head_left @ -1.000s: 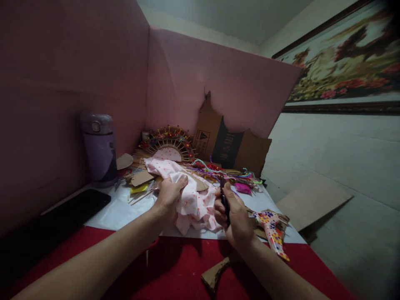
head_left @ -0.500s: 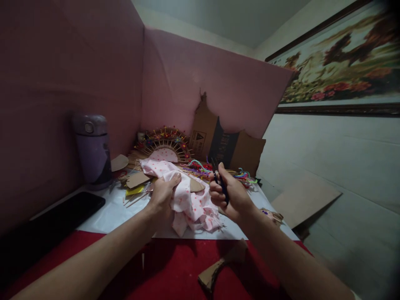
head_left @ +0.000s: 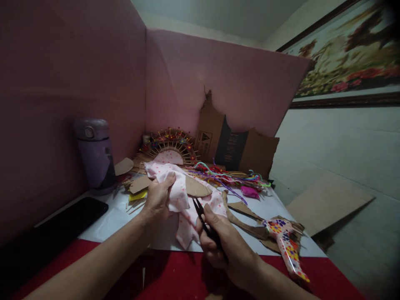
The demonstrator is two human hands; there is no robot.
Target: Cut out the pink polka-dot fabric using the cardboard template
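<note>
My left hand [head_left: 158,196] grips a bunched pink cloth with small red dots [head_left: 181,196], lifting it a little off the white sheet [head_left: 125,212]. My right hand [head_left: 220,243] is closed round small black scissors [head_left: 204,225]. Their blades point up and left and touch the cloth's lower edge. A brown cardboard cutout [head_left: 196,187] lies partly under the cloth.
A purple flask [head_left: 95,154] stands at the left by the pink partition [head_left: 78,83]. A black phone [head_left: 75,212] lies near it. Behind are a beaded stick fan [head_left: 170,143], coloured pipe cleaners [head_left: 228,175], cardboard boxes [head_left: 231,146]. A flower-painted cardboard shape [head_left: 286,241] lies at the right.
My right hand came down and toward me from in front of the pipe cleaners, and the scissors now meet the cloth. My left hand kept its hold on the cloth.
</note>
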